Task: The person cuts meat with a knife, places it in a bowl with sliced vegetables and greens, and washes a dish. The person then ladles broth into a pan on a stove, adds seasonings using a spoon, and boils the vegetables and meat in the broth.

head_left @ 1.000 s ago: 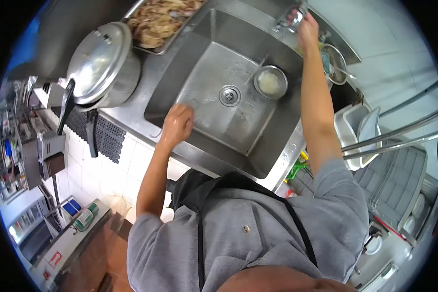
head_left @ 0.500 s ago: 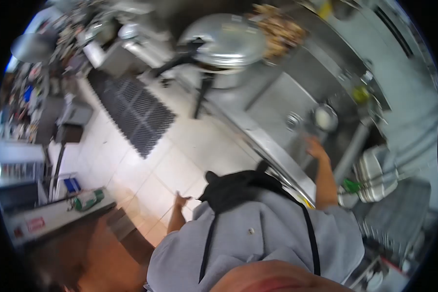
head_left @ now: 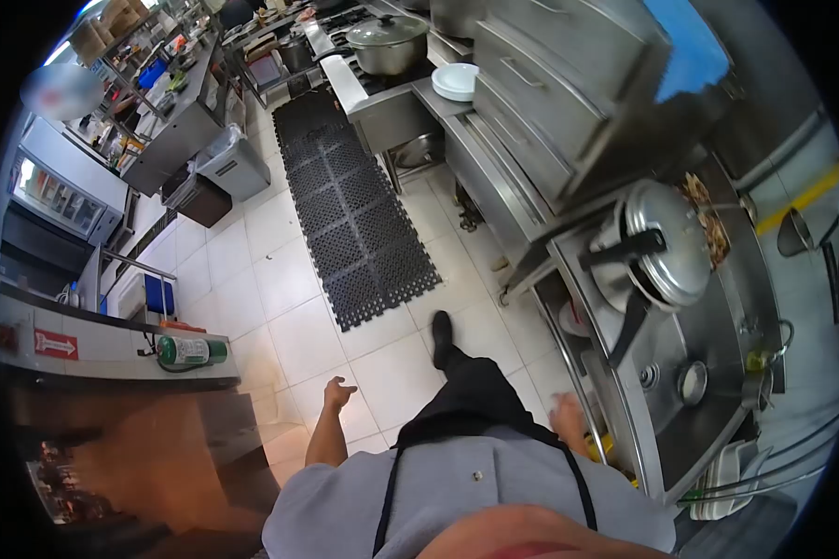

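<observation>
My left hand (head_left: 339,393) hangs over the tiled floor with fingers apart and nothing in it. My right hand (head_left: 567,415) is low at my side, beside the front edge of the steel sink (head_left: 636,438); it is smeared by motion, so its fingers do not show clearly. A pressure cooker (head_left: 667,244) with a shiny lid and black handles stands at the sink's far end, out of reach of both hands. In the sink basin sits a small round metal bowl (head_left: 693,383) with something pale in it, near the drain (head_left: 649,375).
A black rubber mat (head_left: 350,219) lies along the tiles ahead. To its right are steel drawers (head_left: 541,102), white plates (head_left: 455,82) and a lidded pot (head_left: 388,47) on the stove. Bins (head_left: 233,170) stand left. A fire extinguisher (head_left: 191,351) hangs on the low wall.
My right hand has drawn back from over the sink to my side. My view has swung toward the aisle, and a black shoe now shows stepping forward. My left hand stays low and empty.
</observation>
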The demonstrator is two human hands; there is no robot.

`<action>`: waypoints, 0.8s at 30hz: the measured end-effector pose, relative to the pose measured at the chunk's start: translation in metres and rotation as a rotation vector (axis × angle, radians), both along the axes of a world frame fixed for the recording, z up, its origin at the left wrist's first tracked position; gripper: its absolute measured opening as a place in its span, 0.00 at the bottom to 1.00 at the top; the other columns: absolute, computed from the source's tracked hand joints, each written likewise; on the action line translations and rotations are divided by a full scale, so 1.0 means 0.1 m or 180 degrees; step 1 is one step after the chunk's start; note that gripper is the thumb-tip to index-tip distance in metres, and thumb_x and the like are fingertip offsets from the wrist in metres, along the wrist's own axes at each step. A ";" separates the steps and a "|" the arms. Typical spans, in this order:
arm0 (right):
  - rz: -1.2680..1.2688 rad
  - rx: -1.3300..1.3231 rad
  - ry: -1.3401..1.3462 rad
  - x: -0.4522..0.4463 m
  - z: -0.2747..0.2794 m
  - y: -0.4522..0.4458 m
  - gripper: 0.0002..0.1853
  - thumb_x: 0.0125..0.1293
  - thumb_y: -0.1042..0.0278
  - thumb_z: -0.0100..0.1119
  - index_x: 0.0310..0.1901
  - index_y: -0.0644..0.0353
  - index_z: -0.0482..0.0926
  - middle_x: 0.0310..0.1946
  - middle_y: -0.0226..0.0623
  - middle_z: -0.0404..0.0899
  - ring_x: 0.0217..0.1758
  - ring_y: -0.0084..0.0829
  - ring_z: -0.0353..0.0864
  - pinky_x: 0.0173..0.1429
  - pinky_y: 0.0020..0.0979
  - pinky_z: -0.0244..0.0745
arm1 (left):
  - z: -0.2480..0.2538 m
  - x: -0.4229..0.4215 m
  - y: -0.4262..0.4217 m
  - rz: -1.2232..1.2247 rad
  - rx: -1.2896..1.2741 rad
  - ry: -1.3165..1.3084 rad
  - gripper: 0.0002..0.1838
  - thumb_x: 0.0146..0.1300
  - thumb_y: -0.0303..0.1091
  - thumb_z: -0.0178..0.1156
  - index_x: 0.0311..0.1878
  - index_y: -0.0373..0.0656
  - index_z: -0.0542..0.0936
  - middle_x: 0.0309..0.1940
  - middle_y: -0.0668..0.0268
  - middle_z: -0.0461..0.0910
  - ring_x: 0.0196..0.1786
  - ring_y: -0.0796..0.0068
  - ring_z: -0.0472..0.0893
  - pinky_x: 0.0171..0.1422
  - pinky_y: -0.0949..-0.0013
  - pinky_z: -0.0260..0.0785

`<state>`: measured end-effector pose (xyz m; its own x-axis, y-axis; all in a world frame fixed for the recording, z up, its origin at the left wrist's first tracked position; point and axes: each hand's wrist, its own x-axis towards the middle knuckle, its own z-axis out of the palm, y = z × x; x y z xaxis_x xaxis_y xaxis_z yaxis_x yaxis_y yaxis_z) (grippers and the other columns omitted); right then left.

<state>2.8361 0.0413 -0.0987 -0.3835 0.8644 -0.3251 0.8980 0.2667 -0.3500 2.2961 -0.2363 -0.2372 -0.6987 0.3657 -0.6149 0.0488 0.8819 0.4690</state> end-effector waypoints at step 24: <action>0.2629 -0.1353 0.0626 -9.38 -0.06 4.20 0.31 0.58 0.62 0.59 0.65 0.58 0.68 0.55 0.52 0.78 0.58 0.51 0.77 0.60 0.43 0.73 | 0.14 -4.15 0.59 0.1891 0.0097 -0.1464 0.36 0.47 0.28 0.67 0.63 0.32 0.69 0.47 0.47 0.79 0.48 0.56 0.78 0.51 0.56 0.72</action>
<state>1.8981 0.4618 -0.1042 -0.9021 0.1194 -0.4147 0.3969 0.6067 -0.6888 1.8815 -0.1777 -0.2230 -0.4588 0.0286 -0.8881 -0.6381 0.6850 0.3517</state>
